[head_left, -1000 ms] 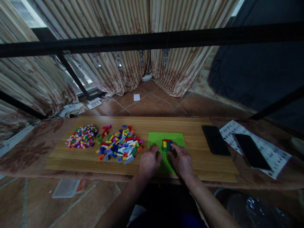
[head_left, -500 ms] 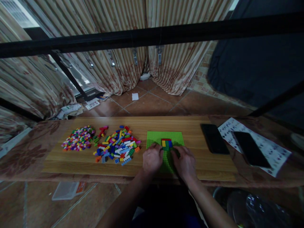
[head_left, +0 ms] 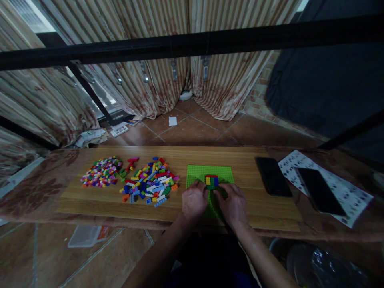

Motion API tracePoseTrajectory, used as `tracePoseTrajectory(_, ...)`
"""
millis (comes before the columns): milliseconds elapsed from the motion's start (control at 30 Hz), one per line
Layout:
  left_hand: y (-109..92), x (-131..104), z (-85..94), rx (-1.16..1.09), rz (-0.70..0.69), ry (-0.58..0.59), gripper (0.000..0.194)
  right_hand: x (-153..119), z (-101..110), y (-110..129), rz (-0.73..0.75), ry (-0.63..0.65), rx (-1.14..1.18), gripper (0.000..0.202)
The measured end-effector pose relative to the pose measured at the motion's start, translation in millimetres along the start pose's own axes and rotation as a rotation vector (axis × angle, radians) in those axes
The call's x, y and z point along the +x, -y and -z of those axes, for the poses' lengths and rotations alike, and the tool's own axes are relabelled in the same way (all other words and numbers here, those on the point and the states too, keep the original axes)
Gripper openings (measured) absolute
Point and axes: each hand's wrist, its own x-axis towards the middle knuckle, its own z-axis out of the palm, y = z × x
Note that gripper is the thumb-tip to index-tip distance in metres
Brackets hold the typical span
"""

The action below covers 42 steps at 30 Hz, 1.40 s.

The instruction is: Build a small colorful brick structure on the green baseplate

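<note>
A small cluster of joined toy bricks (head_left: 211, 181), red along the far edge with yellow, blue and green nearer me, sits on a bright green studded baseplate (head_left: 195, 171). My left hand (head_left: 194, 201) rests over the plate's left part, fingers curled, tips by the cluster's near left corner. From the other side my right hand (head_left: 232, 203) comes in with bent fingers, thumb and forefinger close to the cluster's near right corner. Whatever lies between the fingertips of either hand is too small and dark to make out.
To the left lie a heap of mixed bricks (head_left: 150, 182) and a heap of tiny pieces (head_left: 102, 172) on the wooden board (head_left: 204, 155). On the right are a black phone (head_left: 273, 176), a second phone (head_left: 321, 191) and a printed sheet (head_left: 358, 200). A dark bar (head_left: 144, 49) crosses beyond.
The view has shifted slightly, so everything sits a little further right. My right thumb and fingers have moved slightly at the cluster's near corner; the left hand keeps its place.
</note>
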Motion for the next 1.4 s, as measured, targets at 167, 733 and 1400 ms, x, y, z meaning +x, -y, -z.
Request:
tracePoseTrajectory(167, 2, -1, -0.3, -0.007, 0.009, -0.016, 0.019, 0, 0, 2, 0.005, 0.013, -0.027, 0.027)
tracePoseTrajectory(733, 4, -1, -9.2, -0.064, -0.01, -0.03, 0.022, -1, -7, 3, 0.047, 0.021, -0.094, 0.032)
tracePoseTrajectory(1400, 2, -1, -11.0, -0.069, 0.033, -0.035, 0.022, 11, -6, -2, -0.123, -0.077, -0.013, 0.042)
